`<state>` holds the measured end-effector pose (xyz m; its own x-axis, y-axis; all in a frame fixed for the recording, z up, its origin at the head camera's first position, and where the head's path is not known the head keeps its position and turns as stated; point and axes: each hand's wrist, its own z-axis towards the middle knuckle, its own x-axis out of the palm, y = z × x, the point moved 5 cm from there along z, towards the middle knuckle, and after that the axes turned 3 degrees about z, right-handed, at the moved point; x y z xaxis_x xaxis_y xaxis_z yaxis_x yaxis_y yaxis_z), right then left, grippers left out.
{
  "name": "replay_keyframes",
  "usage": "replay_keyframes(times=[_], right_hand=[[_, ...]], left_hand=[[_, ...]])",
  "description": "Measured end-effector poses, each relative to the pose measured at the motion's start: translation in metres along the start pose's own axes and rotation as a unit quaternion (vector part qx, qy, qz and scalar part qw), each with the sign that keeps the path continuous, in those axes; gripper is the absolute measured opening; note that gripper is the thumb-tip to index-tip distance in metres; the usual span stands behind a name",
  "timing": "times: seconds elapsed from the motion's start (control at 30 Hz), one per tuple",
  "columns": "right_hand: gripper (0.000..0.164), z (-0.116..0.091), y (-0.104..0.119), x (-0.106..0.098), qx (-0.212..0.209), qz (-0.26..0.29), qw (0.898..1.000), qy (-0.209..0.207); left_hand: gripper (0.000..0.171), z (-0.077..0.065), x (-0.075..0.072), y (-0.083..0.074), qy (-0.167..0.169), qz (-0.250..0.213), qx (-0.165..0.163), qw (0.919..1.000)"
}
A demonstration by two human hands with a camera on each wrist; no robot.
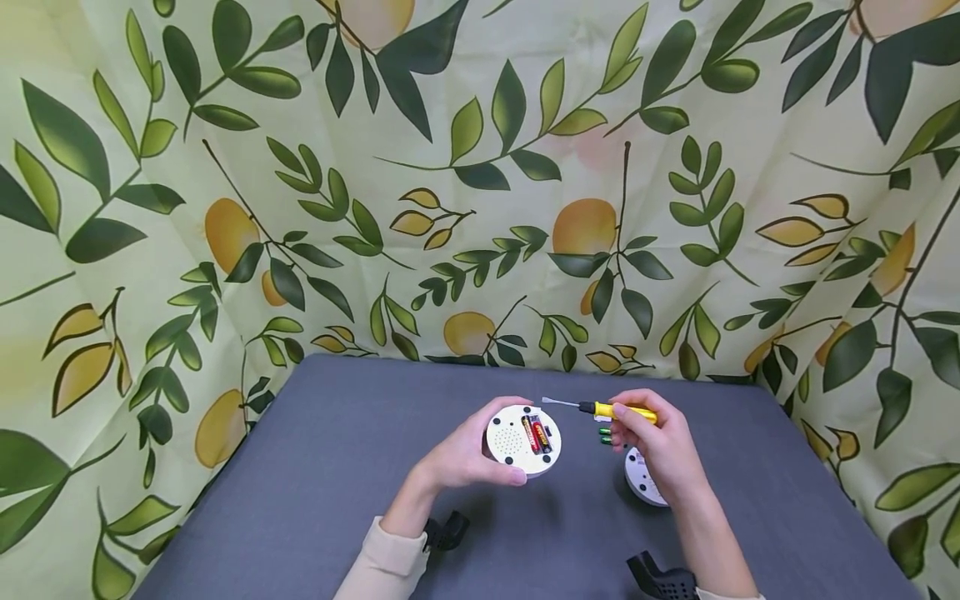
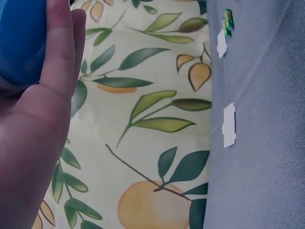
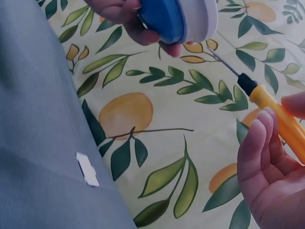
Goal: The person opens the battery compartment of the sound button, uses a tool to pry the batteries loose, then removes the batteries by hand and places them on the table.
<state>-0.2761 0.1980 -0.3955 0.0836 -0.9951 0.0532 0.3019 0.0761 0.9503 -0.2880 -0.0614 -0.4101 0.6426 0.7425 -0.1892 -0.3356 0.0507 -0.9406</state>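
My left hand [image 1: 459, 450] grips the rim of a round device with a white underside [image 1: 517, 454] and a blue body [image 3: 164, 21]. Its underside faces up toward the head camera, showing speaker holes, dark feet and an uncovered compartment with two red batteries [image 1: 536, 434]. A screwdriver with a yellow handle [image 1: 604, 409] and thin metal shaft is pinched in my right hand [image 1: 663, 446]. Its tip points left, close to the device's upper right edge; in the right wrist view a gap shows between them. In the left wrist view only the blue side [image 2: 23, 43] appears beside the fingers.
A second round white device [image 1: 640, 477] lies on the grey table [image 1: 360, 417], partly hidden by the right hand. Green batteries [image 1: 604, 440] lie behind that hand. Two small white pieces, one a flat cover [image 2: 229, 126], rest on the table. Patterned cloth [image 1: 480, 208] hangs behind.
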Motion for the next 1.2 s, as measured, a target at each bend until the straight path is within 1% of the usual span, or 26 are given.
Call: replay_keyframes(times=[0.3, 0.37, 0.5, 0.63, 0.8, 1.0, 1.2], right_hand=[[0.023, -0.008, 0.005, -0.024, 0.032, -0.009, 0.999, -0.007], [0.026, -0.01, 0.006, -0.029, 0.04, -0.023, 0.999, -0.012], [0.032, -0.013, 0.005, -0.039, 0.055, -0.072, 0.995, -0.036], [0.035, -0.016, 0.004, -0.052, 0.062, -0.136, 0.986, -0.066], [0.036, -0.02, 0.001, -0.069, 0.066, -0.202, 0.974, -0.076], [0.037, -0.024, 0.0, -0.092, 0.07, -0.236, 0.964, -0.096], [0.045, -0.028, -0.009, -0.115, 0.102, -0.287, 0.946, -0.114]], left_hand=[[0.087, 0.001, -0.002, 0.001, -0.016, 0.008, -0.005, 0.9998], [0.087, 0.0, -0.003, 0.001, -0.019, 0.01, -0.007, 0.9998], [0.086, 0.0, -0.004, 0.001, -0.023, 0.016, -0.01, 0.9996], [0.086, 0.0, -0.005, 0.001, -0.025, 0.022, -0.012, 0.9994], [0.086, 0.001, -0.005, 0.0, -0.03, 0.023, -0.013, 0.9992], [0.088, 0.001, -0.005, 0.001, -0.034, 0.026, -0.018, 0.9989], [0.089, 0.0, -0.005, 0.002, -0.035, 0.019, -0.017, 0.9991]])
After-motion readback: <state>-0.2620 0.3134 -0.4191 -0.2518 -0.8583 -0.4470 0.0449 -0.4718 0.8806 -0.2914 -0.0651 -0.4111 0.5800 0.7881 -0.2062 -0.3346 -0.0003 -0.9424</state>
